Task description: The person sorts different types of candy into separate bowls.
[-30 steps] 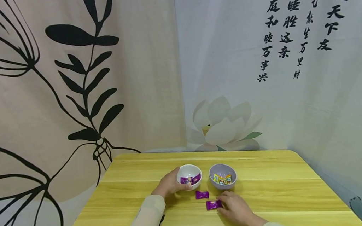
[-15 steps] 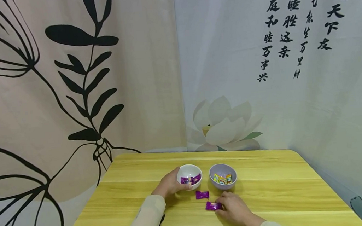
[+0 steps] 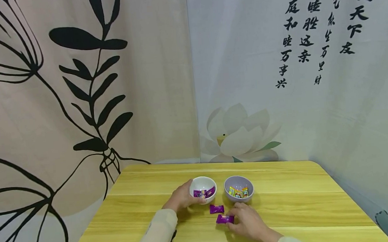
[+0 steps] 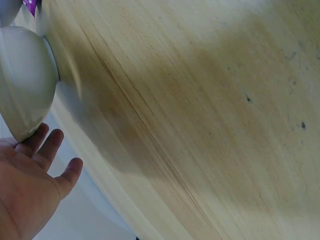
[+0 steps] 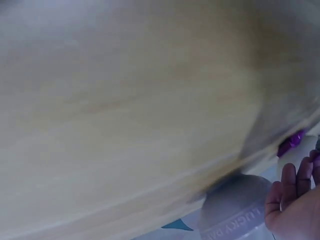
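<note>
My left hand point(image 3: 185, 196) holds a white bowl point(image 3: 202, 180) at its left side, thumb at the front of the rim. Purple-wrapped candies point(image 3: 200, 193) lie inside this bowl. In the left wrist view the fingertips point(image 4: 39, 135) meet the rim of the bowl point(image 4: 27, 70). My right hand point(image 3: 247, 220) pinches the right end of a purple-wrapped candy point(image 3: 224, 219) just above the table. Another purple candy point(image 3: 216, 209) lies on the wood in front of the white bowl. Only part of the right hand point(image 5: 295, 205) shows at the right wrist view's edge.
To the right of the white bowl stands a lilac bowl point(image 3: 238, 178) with several yellow-wrapped candies point(image 3: 238, 192) in it. Raised lettering marks its side in the right wrist view. The wooden table point(image 3: 299, 196) ends at a printed cloth backdrop point(image 3: 165, 100).
My right hand has shifted a little left and away from me, carrying the purple candy along toward the white bowl. The left hand and both bowls have stayed in place.
</note>
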A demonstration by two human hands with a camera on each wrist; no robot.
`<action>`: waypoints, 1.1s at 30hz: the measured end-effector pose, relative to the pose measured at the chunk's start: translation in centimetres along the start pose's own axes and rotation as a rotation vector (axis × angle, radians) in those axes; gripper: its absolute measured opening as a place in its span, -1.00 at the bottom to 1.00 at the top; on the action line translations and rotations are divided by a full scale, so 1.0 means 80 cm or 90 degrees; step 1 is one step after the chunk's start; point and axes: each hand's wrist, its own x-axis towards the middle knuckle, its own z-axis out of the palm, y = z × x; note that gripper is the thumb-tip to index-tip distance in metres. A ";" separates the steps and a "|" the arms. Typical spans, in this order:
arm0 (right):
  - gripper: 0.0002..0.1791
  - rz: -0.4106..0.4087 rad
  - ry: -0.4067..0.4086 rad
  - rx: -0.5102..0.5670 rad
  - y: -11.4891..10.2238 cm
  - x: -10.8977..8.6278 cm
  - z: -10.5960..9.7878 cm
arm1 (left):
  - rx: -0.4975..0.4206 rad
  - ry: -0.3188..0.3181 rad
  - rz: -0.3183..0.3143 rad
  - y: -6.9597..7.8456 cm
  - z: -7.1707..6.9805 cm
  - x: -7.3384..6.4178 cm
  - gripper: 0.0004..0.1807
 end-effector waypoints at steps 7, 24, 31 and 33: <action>-0.74 0.019 0.038 0.004 -0.012 0.023 -0.012 | -0.005 -0.001 0.006 -0.001 0.001 0.000 0.08; -0.80 0.119 0.039 0.056 -0.013 0.083 -0.016 | -0.034 -0.009 0.011 0.000 -0.001 -0.002 0.01; -0.71 0.163 0.050 0.038 -0.016 0.109 -0.011 | -0.027 -0.009 0.015 0.000 -0.002 0.000 -0.01; -0.70 0.174 0.052 0.037 -0.017 0.116 -0.010 | -0.026 -0.008 0.018 0.000 -0.002 0.001 -0.02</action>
